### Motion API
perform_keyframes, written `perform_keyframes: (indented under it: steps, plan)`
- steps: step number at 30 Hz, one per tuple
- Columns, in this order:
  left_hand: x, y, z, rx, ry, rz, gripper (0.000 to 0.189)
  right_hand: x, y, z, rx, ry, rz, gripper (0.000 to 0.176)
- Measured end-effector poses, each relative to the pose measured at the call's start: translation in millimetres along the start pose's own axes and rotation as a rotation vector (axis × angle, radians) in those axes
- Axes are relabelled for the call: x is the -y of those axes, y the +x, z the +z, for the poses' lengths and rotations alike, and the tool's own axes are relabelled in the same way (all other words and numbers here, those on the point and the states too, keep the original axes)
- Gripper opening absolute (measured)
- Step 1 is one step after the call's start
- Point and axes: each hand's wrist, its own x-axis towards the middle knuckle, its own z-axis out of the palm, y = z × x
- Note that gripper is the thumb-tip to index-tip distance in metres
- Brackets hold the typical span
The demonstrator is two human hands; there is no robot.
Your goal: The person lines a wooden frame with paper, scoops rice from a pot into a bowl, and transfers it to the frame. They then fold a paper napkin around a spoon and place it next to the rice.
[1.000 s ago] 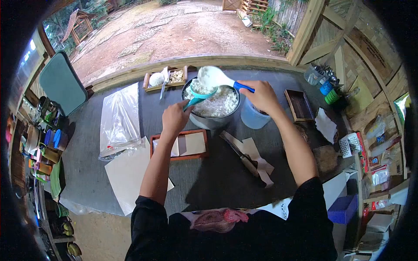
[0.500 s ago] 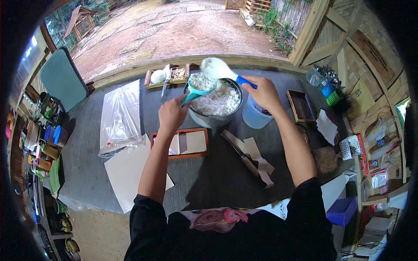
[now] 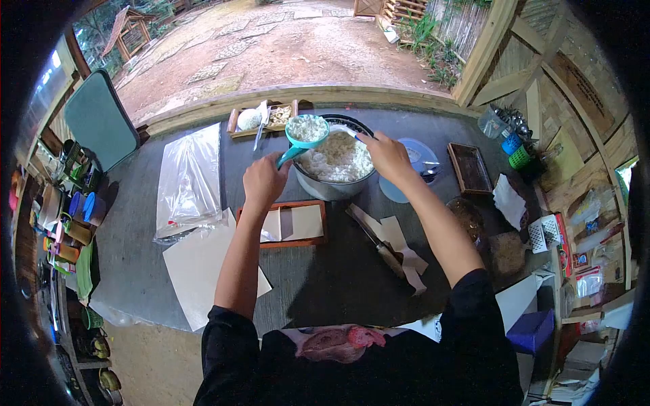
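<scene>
My left hand [image 3: 265, 181] is closed round the handle of a teal scoop [image 3: 295, 153]. Its round bowl holds white rice [image 3: 307, 128] and is above the left rim of a grey pot [image 3: 332, 190]. Cooked rice [image 3: 342, 160] fills much of the pot. In my right hand [image 3: 387, 158] is a rice paddle [image 3: 351, 130] with a white blade and blue handle. The blade reaches into the pot at its far side, partly hidden by the rice and my fingers. Right of the pot stands a translucent plastic tub [image 3: 394, 189] with spoons in it.
A wooden tray lined with brown paper [image 3: 302, 222] lies before the pot. A knife [image 3: 383, 252] rests on paper scraps. Plastic bags [image 3: 190, 174] and paper sheets [image 3: 196, 271] lie on the left. Behind are a small wooden tray [image 3: 280, 116] and, rightward, a dark wooden box [image 3: 469, 169].
The paddle has gone from above the scoop down into the pot, my right hand moving left and lower. The scoop has shifted slightly left, its rice still inside.
</scene>
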Motion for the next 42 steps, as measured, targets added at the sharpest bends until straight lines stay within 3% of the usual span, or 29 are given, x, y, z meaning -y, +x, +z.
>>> perform_keyframes:
  steps: [8,14,19,21,28,30,34,36,41,42]
  plan:
    - [-5,6,3,0.013,-0.015,-0.011,0.028,-14,-21,-21,0.201,0.095,-0.101,0.034]
    - [-6,1,-3,0.038,-0.027,-0.043,0.029,-11,-9,-48,0.18,-0.062,-0.036,0.035]
    - [-3,-3,3,0.039,-0.032,-0.052,0.029,-5,-8,-29,0.191,-0.036,0.017,0.036]
    - [-2,-5,5,0.022,-0.048,-0.037,0.029,-2,-12,-36,0.353,0.101,0.108,0.037]
    - [-5,-6,4,0.046,-0.028,-0.057,0.029,-19,9,-19,0.432,0.128,0.049,0.03]
    - [-4,-5,5,0.062,-0.021,-0.075,0.029,-23,14,-20,0.504,0.215,0.082,0.018]
    - [0,-3,9,0.029,-0.043,-0.059,0.029,-31,18,-16,0.592,0.171,-0.034,0.022]
    - [1,-3,8,0.025,-0.04,-0.065,0.029,-31,18,-12,0.61,0.499,0.435,0.024]
    - [-4,-6,-2,0.033,-0.046,-0.072,0.028,-31,8,-31,0.575,0.744,0.554,0.019]
    - [-2,-6,0,0.035,-0.045,-0.072,0.028,-30,7,-36,0.586,0.769,0.578,0.026]
